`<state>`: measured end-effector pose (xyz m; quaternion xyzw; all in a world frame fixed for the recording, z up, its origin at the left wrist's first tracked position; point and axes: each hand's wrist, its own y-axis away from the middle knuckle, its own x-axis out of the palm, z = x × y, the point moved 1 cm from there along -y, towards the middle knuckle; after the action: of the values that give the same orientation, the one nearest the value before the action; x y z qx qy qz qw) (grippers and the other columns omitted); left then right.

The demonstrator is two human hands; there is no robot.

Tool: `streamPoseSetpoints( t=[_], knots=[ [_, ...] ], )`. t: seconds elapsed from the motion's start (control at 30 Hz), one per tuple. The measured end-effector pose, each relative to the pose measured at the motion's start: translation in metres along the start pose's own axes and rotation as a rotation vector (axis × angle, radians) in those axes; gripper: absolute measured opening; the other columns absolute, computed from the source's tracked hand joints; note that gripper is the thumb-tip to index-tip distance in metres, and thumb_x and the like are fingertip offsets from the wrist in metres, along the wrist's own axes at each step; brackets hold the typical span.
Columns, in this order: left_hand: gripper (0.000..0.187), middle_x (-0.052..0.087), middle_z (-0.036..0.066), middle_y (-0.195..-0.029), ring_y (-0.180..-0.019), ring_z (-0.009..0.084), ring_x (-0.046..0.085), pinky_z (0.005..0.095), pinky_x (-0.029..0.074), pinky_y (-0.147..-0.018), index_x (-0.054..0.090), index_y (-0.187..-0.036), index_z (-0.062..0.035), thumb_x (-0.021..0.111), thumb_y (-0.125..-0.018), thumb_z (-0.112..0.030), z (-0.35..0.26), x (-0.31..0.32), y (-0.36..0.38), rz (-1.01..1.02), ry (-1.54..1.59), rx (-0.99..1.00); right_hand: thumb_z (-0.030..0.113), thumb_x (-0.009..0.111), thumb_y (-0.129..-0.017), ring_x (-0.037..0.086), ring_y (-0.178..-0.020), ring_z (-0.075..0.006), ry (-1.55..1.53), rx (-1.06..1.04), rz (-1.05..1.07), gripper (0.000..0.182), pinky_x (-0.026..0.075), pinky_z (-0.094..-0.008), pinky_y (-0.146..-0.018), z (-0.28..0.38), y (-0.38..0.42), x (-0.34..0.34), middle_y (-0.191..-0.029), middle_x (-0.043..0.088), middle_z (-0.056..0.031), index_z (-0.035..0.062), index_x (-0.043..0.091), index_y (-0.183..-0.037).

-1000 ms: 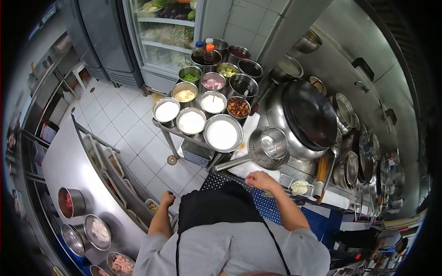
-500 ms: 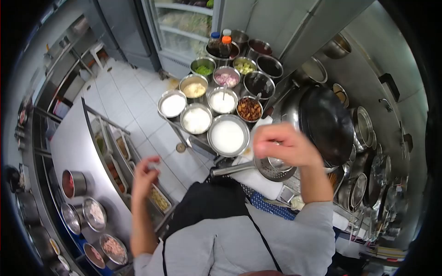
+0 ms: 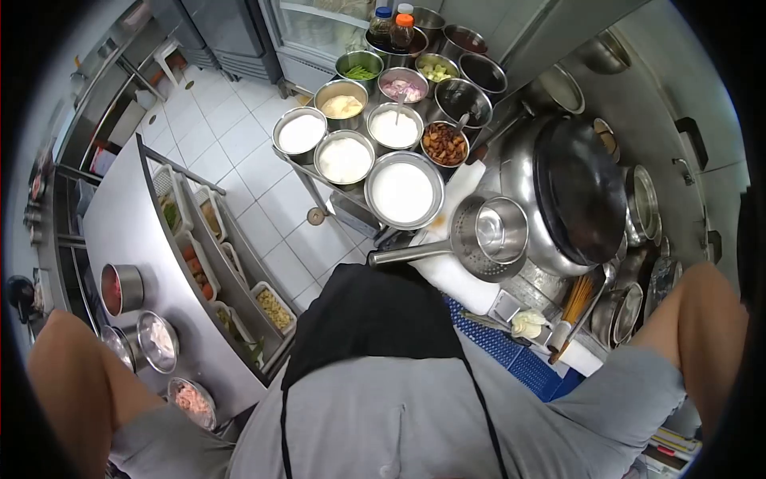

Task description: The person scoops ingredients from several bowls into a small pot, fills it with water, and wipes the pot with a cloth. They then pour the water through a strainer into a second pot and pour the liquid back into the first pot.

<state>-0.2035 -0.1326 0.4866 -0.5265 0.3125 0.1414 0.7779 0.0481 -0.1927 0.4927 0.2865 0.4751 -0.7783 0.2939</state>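
Observation:
Neither of my hands shows; both are outside the picture. My bent left arm is at the left edge, by the steel counter with bowls. On the other side my bent right arm rises at the right edge, in front of the pans. Ahead of my black apron lies a long-handled perforated strainer, its handle pointing left. A small steel bowl sits inside it. White cloth lies under and beside the strainer.
Steel pots with white powder, white liquid and browned pieces stand ahead. A dark wok is at right, with a bamboo brush below it. The counter at left holds meat bowls; food trays sit alongside.
Both hands, earlier visible in front of my body, have moved outward and out of the picture. My elbows are now at the two sides. The view has shifted slightly.

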Motion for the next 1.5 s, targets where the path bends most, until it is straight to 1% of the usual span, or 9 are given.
streamPoseSetpoints(
  t=[0.63,0.87,1.03,1.1,1.13,1.17,1.2,1.27,1.5],
  knots=[
    [0.029,0.065,0.014,-0.099,-0.079,0.0177,0.064,0.0303,0.054,-0.072,0.064,-0.107,0.0052,0.050,-0.096,-0.018,0.052,0.049,0.005,-0.008,-0.045,0.018,0.024,0.058,-0.096,0.063,-0.089,-0.0190,-0.053,-0.019,0.105,0.029,0.052,-0.0323,-0.075,-0.065,0.021,-0.029,-0.103,0.064,-0.0124,-0.0001,0.059,-0.110],
    [0.030,0.067,0.014,-0.097,-0.080,0.0186,0.065,0.0309,0.054,-0.074,0.066,-0.103,0.0049,0.048,-0.098,-0.018,0.103,0.060,0.009,-0.299,-0.011,0.015,0.027,0.057,-0.096,0.064,-0.094,-0.0195,-0.102,-0.021,-0.039,0.035,0.053,-0.0333,-0.077,-0.074,0.040,-0.072,-0.109,0.064,-0.0139,-0.0005,0.059,-0.118],
    [0.031,0.068,0.014,-0.096,-0.081,0.0192,0.066,0.0313,0.055,-0.076,0.067,-0.100,0.0048,0.047,-0.099,-0.018,0.211,0.128,0.090,-0.754,0.054,-0.562,0.028,0.056,-0.097,0.065,-0.097,-0.0199,-0.284,0.094,-0.564,0.040,0.054,-0.0340,-0.079,-0.106,0.087,-0.122,-0.113,0.064,-0.0149,-0.0007,0.058,-0.124],
    [0.024,0.069,0.011,-0.095,-0.082,0.0168,0.066,0.0307,0.054,-0.075,0.070,-0.104,0.0015,0.056,-0.097,-0.016,0.254,0.185,0.147,-0.609,0.000,-0.922,0.029,0.055,-0.097,0.065,-0.099,-0.0201,-0.403,0.317,-0.855,0.042,0.054,-0.0343,-0.080,-0.162,0.116,-0.123,-0.115,0.064,-0.0153,-0.0008,0.058,-0.126],
    [0.023,0.070,0.009,-0.098,-0.100,0.0208,0.065,0.0319,0.051,-0.087,0.070,-0.104,0.0039,0.056,-0.097,-0.013,0.264,0.218,0.164,-0.531,0.084,-1.199,0.029,0.055,-0.097,0.065,-0.099,-0.0202,-0.423,0.493,-0.959,0.043,0.054,-0.0345,-0.081,-0.205,0.131,-0.118,-0.116,0.064,-0.0155,-0.0008,0.058,-0.127],
    [0.020,0.071,0.009,-0.098,-0.086,0.0189,0.066,0.0328,0.052,-0.077,0.071,-0.107,-0.0008,0.063,-0.093,-0.014,0.280,0.250,0.189,-0.413,0.060,-1.279,0.027,0.057,-0.099,0.065,-0.092,-0.0181,-0.325,0.668,-1.017,0.035,0.054,-0.0322,-0.077,-0.242,0.145,-0.109,-0.104,0.068,-0.0118,0.0015,0.064,-0.120],
    [0.024,0.070,0.012,-0.107,-0.098,0.0272,0.066,0.0397,0.052,-0.083,0.070,-0.111,-0.0024,0.062,-0.092,-0.016,0.299,0.293,0.213,-0.034,-0.145,-1.238,0.025,0.063,-0.095,0.065,-0.084,-0.0152,-0.238,1.000,-0.981,0.030,0.054,-0.0283,-0.073,-0.320,0.174,-0.095,-0.096,0.070,-0.0086,0.0016,0.069,-0.113],
    [0.034,0.064,0.013,-0.126,-0.114,0.0343,0.060,0.0441,0.051,-0.091,0.065,-0.124,-0.0063,0.061,-0.092,-0.018,0.323,0.340,0.243,0.234,-0.205,-1.221,0.021,0.063,-0.096,0.064,-0.082,-0.0137,-0.345,1.228,-0.882,0.028,0.054,-0.0268,-0.072,-0.400,0.205,-0.082,-0.097,0.069,-0.0075,0.0015,0.067,-0.115],
    [0.044,0.055,0.012,-0.142,-0.131,0.0363,0.049,0.0505,0.045,-0.102,0.057,-0.136,-0.0089,0.056,-0.096,-0.027,0.360,0.412,0.259,0.659,-0.406,-1.133,0.021,0.065,-0.093,0.058,-0.056,-0.0145,-0.062,1.685,-0.898,0.022,0.046,-0.0285,-0.048,-0.625,0.258,-0.043,-0.076,0.066,-0.0073,-0.0011,0.067,-0.092]
  ],
)
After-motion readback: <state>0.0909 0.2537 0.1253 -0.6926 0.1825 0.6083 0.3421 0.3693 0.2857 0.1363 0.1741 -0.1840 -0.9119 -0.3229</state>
